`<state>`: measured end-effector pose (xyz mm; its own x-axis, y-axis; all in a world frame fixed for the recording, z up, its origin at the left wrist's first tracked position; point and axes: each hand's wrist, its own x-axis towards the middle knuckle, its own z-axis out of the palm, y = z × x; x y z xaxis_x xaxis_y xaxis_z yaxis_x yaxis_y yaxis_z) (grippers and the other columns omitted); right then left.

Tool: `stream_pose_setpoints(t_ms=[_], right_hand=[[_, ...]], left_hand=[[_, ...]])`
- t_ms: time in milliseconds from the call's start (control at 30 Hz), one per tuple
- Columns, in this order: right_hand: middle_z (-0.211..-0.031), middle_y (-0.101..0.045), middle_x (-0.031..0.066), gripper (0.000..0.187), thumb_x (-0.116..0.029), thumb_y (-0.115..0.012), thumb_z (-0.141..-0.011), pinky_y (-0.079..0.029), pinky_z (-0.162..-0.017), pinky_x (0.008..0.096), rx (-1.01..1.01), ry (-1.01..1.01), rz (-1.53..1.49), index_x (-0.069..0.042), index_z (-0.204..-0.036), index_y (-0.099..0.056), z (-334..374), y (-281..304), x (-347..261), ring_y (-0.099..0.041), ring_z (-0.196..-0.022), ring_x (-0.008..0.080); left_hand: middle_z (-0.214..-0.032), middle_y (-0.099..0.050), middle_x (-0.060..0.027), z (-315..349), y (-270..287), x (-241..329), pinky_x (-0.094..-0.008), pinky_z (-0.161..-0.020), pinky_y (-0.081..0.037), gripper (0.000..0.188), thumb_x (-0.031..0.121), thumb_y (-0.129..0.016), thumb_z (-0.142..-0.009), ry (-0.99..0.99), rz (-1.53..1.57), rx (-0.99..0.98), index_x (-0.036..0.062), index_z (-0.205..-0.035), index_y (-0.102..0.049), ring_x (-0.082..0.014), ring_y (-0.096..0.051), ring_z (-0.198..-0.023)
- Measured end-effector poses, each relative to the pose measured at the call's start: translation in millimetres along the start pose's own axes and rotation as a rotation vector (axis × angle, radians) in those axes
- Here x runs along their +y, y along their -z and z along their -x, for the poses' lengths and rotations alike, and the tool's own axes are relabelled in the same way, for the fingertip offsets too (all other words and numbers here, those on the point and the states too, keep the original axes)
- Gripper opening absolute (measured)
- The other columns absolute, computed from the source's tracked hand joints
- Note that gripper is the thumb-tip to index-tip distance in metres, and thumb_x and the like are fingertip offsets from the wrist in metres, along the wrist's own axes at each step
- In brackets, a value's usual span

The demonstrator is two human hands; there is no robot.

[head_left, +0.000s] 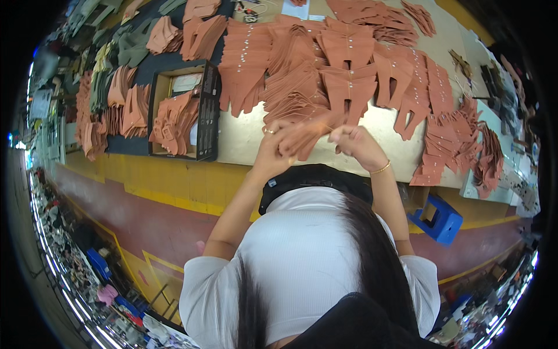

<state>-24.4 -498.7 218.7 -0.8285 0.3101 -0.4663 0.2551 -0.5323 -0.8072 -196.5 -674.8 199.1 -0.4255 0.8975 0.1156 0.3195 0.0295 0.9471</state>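
Note:
Over the near edge of the table, my left hand [273, 152] is closed round one or more terracotta-coloured cut pieces [308, 137], leather-like and partly blurred. Their free end points up and right toward my right hand [357, 146], whose fingers are curled in a pinch beside it. What those fingers grip, if anything, cannot be made out. Just beyond my hands lies a fanned pile of the same pieces [296, 87]. To its right are overlapping forked pieces with slots [349, 87].
Left of my hands stands a black open box [207, 116] holding more terracotta pieces. Grey-green pieces [133, 46] lie on dark cloth at the far left. Further stacks [444, 145] spread along the right. A blue plastic stool [446, 221] stands below the table's right side.

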Motion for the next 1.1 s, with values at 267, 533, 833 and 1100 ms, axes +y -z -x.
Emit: stream_pose_setpoints(t_ms=[267,533,833,1100], right_hand=[[-0.066,-0.047,-0.0033,0.006,-0.013,-0.055,-0.095,-0.025,-0.037,0.0181,0.201,-0.141,-0.871,-0.008,-0.091,-0.058,-39.4,25.2,67.0,-0.033,-0.044,0.0034],[-0.07,-0.046,-0.0024,0.013,-0.015,-0.048,-0.099,-0.031,-0.045,0.0219,-0.038,-0.293,-0.61,-0.008,-0.088,-0.053,-20.1,-27.4,62.3,-0.032,-0.046,0.0039],[-0.069,-0.056,0.0016,0.029,-0.025,-0.051,-0.099,-0.045,-0.063,0.0253,-0.054,0.226,0.118,-0.003,-0.081,-0.057,19.2,-44.0,-10.2,-0.051,-0.06,0.01],[-0.115,-0.063,0.0111,0.019,-0.019,-0.046,-0.102,-0.054,-0.066,0.0324,-0.149,0.712,-0.252,-0.003,-0.103,-0.056,-9.3,-35.6,-55.4,-0.062,-0.065,0.0193]], left_hand=[[-0.124,-0.052,-0.0091,2.2,6.3,16.9,-0.0355,-0.096,-0.045,0.044,0.003,-0.071,-0.08,0.158,0.853,0.136,-0.0028,-0.12,-0.056,-0.0204,-0.054,-0.112],[-0.113,-0.061,-0.0102,-36.5,17.7,23.0,-0.0335,-0.095,-0.044,0.036,0.009,-0.07,-0.086,0.15,0.162,0.582,-0.0023,-0.118,-0.057,-0.0192,-0.057,-0.105],[-0.123,-0.055,-0.0116,-60.6,23.2,0.1,-0.0345,-0.098,-0.043,0.045,0.015,-0.066,-0.09,0.115,0.298,0.827,-0.003,-0.127,-0.048,-0.0193,-0.053,-0.112],[-0.115,-0.058,-0.0085,-60.0,28.9,-9.7,-0.0296,-0.093,-0.043,0.043,0.012,-0.076,-0.081,0.119,0.132,0.439,-0.001,-0.119,-0.058,-0.0169,-0.054,-0.107]])
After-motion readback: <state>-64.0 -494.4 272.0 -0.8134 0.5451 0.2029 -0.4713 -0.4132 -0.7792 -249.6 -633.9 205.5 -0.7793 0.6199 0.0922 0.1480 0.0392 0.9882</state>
